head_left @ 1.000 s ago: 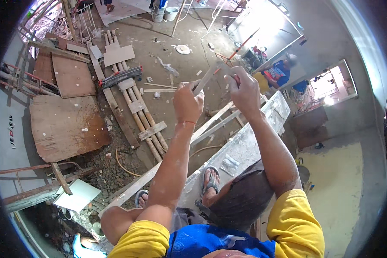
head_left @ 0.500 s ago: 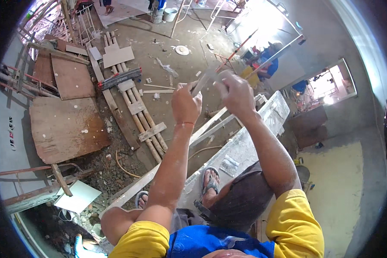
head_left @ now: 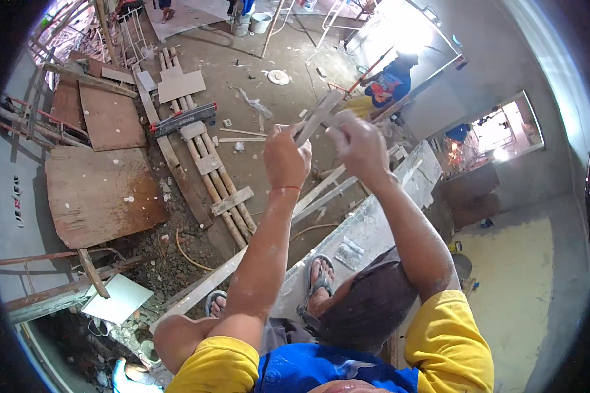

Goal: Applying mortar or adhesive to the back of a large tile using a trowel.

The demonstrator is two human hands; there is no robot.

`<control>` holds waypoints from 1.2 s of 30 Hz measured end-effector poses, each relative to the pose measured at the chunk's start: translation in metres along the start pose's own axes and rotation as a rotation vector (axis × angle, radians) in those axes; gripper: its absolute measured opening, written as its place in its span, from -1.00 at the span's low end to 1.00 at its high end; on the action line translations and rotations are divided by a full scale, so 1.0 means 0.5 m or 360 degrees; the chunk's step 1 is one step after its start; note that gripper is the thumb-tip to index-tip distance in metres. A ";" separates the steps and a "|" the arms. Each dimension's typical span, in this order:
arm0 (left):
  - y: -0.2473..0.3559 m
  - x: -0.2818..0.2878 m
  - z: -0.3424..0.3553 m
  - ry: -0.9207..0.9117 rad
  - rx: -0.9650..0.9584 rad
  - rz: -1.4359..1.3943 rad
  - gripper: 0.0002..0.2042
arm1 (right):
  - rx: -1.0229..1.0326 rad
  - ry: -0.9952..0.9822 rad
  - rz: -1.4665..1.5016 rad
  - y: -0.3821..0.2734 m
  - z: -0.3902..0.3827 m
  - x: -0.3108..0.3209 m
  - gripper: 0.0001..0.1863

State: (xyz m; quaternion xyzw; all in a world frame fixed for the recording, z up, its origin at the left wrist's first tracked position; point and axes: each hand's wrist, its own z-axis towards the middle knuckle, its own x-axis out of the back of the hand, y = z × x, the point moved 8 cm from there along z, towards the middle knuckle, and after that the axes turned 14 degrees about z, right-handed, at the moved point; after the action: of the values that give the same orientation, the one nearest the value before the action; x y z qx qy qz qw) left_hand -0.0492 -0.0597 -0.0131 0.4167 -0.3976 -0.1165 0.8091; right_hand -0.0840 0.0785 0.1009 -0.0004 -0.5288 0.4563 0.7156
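Note:
My left hand (head_left: 287, 158) is closed round the lower end of a flat, narrow grey piece (head_left: 321, 115), held up in front of me and slanting to the upper right. Its exact kind is hard to make out. Close by on the right, my right hand (head_left: 363, 149) has its fingers curled beside the piece. Motion blurs its fingertips, and what they hold is hidden. Under my sandalled foot (head_left: 320, 280) runs a pale, plaster-smeared plank (head_left: 392, 208).
On the plank lies a small grey slab (head_left: 350, 253). Bamboo poles (head_left: 226, 190), plywood sheets (head_left: 105, 196) and a red-and-grey tile cutter (head_left: 183, 119) lie at the left. A co-worker (head_left: 390, 82) is beyond my right hand. Farther off stand white buckets (head_left: 260, 23). A window opening (head_left: 505, 131) is at the right.
The grey piece, blurred before, now shows clearly. My right hand has shifted slightly right and down, my left a little right. The co-worker beyond has risen more upright.

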 end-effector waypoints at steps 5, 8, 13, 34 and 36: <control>0.002 0.000 -0.001 -0.0015 0.0043 -0.0069 -0.73 | -0.0001 0.0202 -0.0093 0.016 0.016 0.030 -0.78; 0.012 0.006 -0.002 0.0017 -0.0023 0.0059 -0.72 | -0.0077 0.0141 0.0006 0.020 0.008 0.023 -0.79; 0.005 0.006 -0.002 0.0019 -0.0027 -0.0030 -0.70 | 0.0087 -0.0105 0.0012 -0.012 0.006 -0.006 -0.77; 0.025 0.019 -0.005 0.0112 -0.0134 0.0098 -0.65 | -0.0255 0.0114 -0.0051 0.008 0.021 0.029 -0.82; 0.016 0.021 -0.007 0.0103 -0.0123 0.0116 -0.65 | -0.0166 0.0002 -0.0035 -0.003 0.007 -0.001 -0.83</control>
State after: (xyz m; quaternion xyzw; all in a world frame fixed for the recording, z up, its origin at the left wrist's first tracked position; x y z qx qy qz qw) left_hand -0.0407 -0.0580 -0.0024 0.3741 -0.3814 -0.0887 0.8407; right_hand -0.0860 0.0757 0.1028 -0.0321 -0.5515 0.4202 0.7199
